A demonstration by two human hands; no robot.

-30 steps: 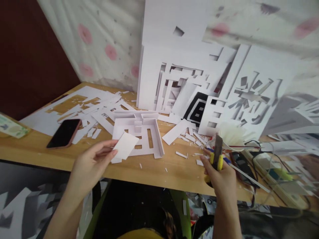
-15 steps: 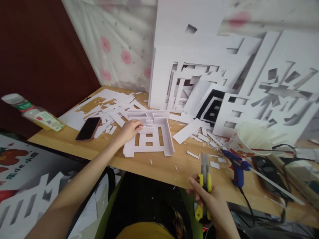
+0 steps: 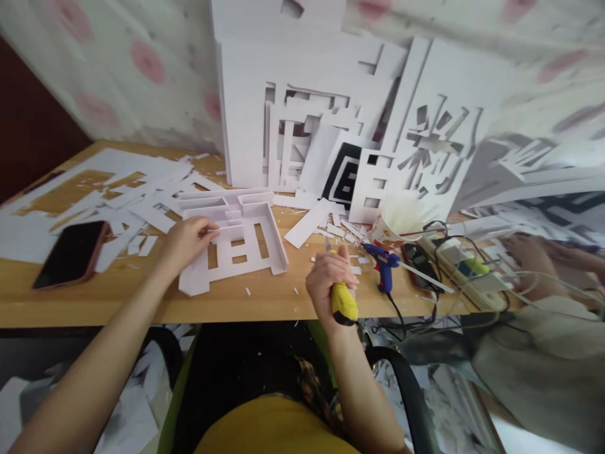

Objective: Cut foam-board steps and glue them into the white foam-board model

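Observation:
A white foam-board character with upright side strips (image 3: 246, 266) lies on the wooden table. At its left part, my left hand (image 3: 190, 243) pinches a small white strip (image 3: 230, 233) that stands on the board. My right hand (image 3: 331, 284) is wrapped round a yellow and black utility knife (image 3: 344, 304), held above the table's front edge, to the right of the character. The blade end points away from me and is partly hidden by the fingers.
White scraps (image 3: 137, 208) and a phone (image 3: 70, 255) lie at the left. Cut boards (image 3: 246, 94) lean at the back. A blue glue gun (image 3: 385, 268), paper cup (image 3: 392, 227) and power strip (image 3: 466, 277) are at the right, near another person's hands (image 3: 534, 258).
The view has swung to the right, bringing another person's hands into sight. My right hand has lifted the knife and turned it; my left hand stays at the strip.

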